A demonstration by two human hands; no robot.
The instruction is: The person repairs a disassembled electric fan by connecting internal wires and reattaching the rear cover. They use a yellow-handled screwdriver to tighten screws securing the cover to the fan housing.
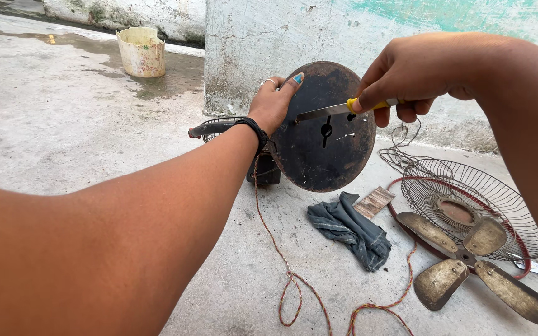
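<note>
My left hand grips the upper left rim of a round, rusty dark metal fan base, holding it tilted on edge above the concrete floor. My right hand is closed on the yellow handle of a flat-bladed knife. The blade lies across the disc's face, its tip near my left fingers. A slot and small holes show in the middle of the disc. A black band circles my left wrist.
A twisted red-and-yellow cord trails over the floor. A grey rag and a small wooden piece lie below the disc. At right sit a wire fan guard and dirty fan blades. A yellowish bucket stands far left by the wall.
</note>
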